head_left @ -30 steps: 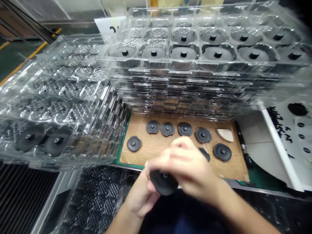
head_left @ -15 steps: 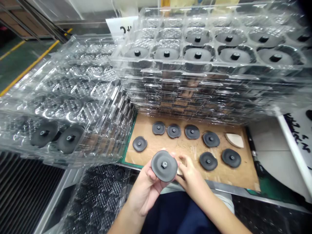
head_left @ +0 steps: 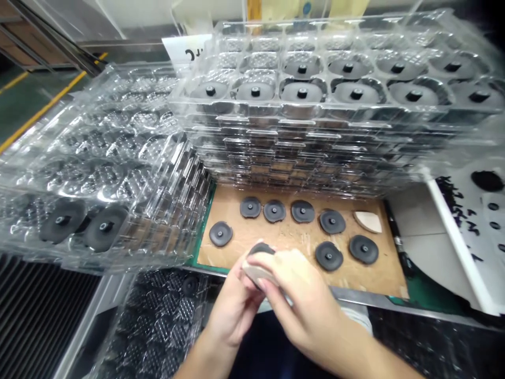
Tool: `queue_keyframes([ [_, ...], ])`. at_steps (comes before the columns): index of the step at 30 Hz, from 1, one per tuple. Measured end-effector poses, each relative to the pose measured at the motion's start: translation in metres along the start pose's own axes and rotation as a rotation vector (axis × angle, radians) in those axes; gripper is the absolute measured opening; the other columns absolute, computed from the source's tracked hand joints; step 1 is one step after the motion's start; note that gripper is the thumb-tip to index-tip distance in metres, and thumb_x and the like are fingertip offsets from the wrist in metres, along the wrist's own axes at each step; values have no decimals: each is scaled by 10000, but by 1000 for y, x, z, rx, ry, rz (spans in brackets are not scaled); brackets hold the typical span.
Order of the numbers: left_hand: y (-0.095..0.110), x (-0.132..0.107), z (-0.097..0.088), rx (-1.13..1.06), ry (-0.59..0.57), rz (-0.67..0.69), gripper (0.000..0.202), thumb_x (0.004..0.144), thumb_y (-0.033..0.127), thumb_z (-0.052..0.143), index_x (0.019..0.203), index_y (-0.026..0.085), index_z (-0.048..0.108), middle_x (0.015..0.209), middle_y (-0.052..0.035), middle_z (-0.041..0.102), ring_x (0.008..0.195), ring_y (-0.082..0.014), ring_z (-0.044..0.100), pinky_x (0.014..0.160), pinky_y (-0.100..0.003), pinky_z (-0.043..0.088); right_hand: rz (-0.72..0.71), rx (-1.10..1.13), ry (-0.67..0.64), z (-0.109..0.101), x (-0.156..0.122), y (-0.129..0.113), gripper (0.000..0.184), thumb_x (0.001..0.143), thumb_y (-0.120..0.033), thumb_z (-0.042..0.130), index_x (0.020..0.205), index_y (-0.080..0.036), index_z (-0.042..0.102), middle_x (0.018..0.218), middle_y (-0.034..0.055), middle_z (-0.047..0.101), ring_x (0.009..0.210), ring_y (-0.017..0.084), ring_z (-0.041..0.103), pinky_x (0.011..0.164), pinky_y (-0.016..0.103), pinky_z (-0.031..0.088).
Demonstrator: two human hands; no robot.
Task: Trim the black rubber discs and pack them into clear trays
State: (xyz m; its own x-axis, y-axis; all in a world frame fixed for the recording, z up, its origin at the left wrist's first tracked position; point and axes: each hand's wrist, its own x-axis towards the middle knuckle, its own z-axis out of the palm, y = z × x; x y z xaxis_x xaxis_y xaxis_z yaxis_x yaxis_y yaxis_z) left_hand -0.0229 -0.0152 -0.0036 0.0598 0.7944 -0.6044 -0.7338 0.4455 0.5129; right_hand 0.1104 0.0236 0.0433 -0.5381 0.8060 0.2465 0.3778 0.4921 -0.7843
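Observation:
My left hand point(head_left: 235, 300) grips a round dark grey disc point(head_left: 261, 248), mostly covered by my fingers and what lies over it. In my right hand point(head_left: 302, 287) is a pale beige pad point(head_left: 258, 272), pinched between thumb and fingers and laid across the disc's face. Both hands meet just in front of my body, over the near edge of the cardboard sheet point(head_left: 292, 273). On that sheet lie several like discs, each with a short stem and metal centre, such as the disc point(head_left: 329, 256) right of my hands.
A tall stack of clear plastic trays point(head_left: 292, 113) stands at the back, its top tray holding discs. Another tray stack point(head_left: 106, 179) is on the left. A second beige pad point(head_left: 368, 221) lies at the sheet's right. A white panel with handwriting point(head_left: 453, 231) stands at far right.
My right hand has moved left and over the disc, bringing the beige pad onto its face. The disc in my left hand, fully seen before, is now mostly hidden.

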Motion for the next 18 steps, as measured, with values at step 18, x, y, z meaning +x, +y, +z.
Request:
queue_keyframes([
  [18, 2, -3, 15, -38, -160, 1, 452, 584, 261, 819, 1017, 235, 693, 970, -2, 714, 932, -170, 637, 868, -257, 485, -145, -255, 47, -28, 2, 5, 263, 902, -106, 412, 1010, -197, 634, 695, 14, 602, 654, 165, 457, 643, 317, 285],
])
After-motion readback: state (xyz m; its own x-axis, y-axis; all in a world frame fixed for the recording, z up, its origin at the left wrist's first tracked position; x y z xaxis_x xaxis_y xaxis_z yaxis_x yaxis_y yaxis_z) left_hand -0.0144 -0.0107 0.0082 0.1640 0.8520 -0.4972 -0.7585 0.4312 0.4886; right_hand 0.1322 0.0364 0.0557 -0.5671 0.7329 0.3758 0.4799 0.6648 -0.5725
